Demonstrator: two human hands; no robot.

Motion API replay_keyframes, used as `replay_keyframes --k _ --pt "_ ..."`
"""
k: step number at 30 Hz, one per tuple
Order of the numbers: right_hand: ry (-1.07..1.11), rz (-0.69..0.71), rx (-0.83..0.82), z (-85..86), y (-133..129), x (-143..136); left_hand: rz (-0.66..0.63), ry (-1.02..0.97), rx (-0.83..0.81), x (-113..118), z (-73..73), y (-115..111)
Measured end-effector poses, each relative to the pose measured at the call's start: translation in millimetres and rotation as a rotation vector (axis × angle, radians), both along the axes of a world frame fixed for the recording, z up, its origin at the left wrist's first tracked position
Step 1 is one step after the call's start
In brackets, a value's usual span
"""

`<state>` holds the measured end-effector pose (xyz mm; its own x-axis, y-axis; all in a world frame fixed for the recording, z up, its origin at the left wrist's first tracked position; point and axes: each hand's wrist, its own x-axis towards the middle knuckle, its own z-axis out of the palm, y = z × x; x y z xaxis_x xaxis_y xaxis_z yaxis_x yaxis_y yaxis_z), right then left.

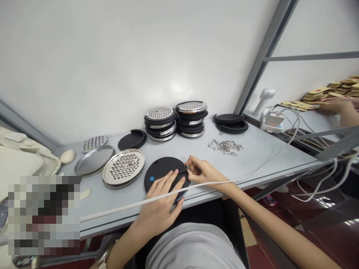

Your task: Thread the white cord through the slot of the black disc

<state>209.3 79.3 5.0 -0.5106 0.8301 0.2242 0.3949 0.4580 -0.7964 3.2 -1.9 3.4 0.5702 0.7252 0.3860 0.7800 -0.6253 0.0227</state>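
Observation:
A round black disc [161,169] with a blue dot sticker lies near the table's front edge. My left hand [162,200] rests flat across it, fingers stretched and slightly spread, pressing on its surface. At the disc's right edge, my right hand [202,172] pinches a small metal clip [185,167], partly hidden by the fingers. Further right is a loose heap of similar metal clips [226,146]. Left of the disc sits a round metal grater plate [123,167] with raised teeth.
Two stacks of round graters in black holders [160,123] [192,118] stand by the wall. Black holders [230,123] lie at the back right. Plain metal discs [94,160] are at left. A white cable [209,183] crosses before my hands. Another person's hand [338,104] shows far right.

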Motion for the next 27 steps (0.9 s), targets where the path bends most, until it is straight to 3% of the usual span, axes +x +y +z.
replay_keyframes --k 27 --pt "-0.024 -0.007 0.099 1.7 -1.3 -1.1 -0.006 -0.002 -0.018 -0.2 -0.3 -0.2"
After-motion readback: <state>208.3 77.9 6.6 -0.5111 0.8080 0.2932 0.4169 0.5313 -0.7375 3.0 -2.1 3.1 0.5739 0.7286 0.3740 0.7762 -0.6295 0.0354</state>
